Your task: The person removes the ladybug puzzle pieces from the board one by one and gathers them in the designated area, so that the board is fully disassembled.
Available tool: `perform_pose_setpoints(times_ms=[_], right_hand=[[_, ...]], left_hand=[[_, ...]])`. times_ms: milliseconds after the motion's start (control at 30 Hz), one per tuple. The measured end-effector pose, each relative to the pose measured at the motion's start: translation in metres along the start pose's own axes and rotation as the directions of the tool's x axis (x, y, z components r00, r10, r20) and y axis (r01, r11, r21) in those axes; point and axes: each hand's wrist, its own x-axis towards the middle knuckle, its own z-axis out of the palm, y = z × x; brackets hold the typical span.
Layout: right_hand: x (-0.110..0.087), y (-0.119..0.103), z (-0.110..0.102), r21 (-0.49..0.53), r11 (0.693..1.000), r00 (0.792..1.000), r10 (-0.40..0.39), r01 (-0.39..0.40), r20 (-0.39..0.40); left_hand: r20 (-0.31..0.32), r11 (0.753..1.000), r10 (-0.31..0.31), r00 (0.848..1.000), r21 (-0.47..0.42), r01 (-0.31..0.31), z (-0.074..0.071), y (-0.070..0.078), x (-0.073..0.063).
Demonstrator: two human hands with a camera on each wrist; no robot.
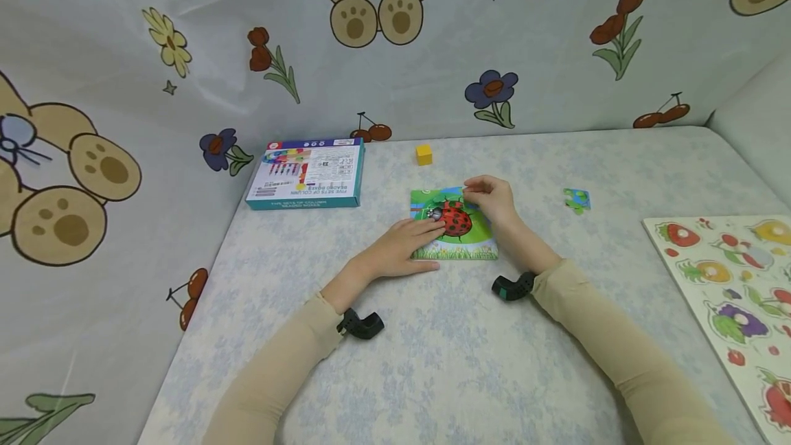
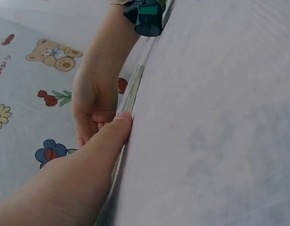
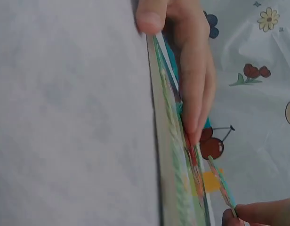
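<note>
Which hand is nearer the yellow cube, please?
Right. The right hand is in front and right of the yellow cube; the left hand, farther, rests on the ladybug puzzle.

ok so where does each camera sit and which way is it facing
Head: worn on the head, facing forward and down at the puzzle; left hand, right hand and both sleeves show.
Left wrist: worn there, looking low across the table, past the left hand to the right hand beyond.
Right wrist: worn there, looking low along the puzzle's edge; the right hand pinches a piece, the left hand opposite.
Both wrist views share the two hands and the puzzle, edge-on.
</note>
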Motion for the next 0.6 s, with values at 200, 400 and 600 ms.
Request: perform_pose_setpoints(times_ms=[200,400,600], right_hand=[[-0.001,0.000,-0.049,-0.015,1.000,0.996,-0.028,0.027,-0.082],[-0.008,0.012,-0.100,-0.072,0.995,0.987,0.052,-0.064,-0.154],[-0.010,0.024,-0.122,-0.188,0.973,0.980,0.100,-0.132,-0.173]], left_hand=[[-0.100,0.996,0.023,0.995,-0.088,-0.032,0.007,-0.006,0.003],[-0.163,0.985,0.024,0.986,-0.164,-0.051,0.006,-0.006,0.003],[-0.180,0.980,0.030,0.983,-0.187,-0.064,0.005,-0.004,0.002]])
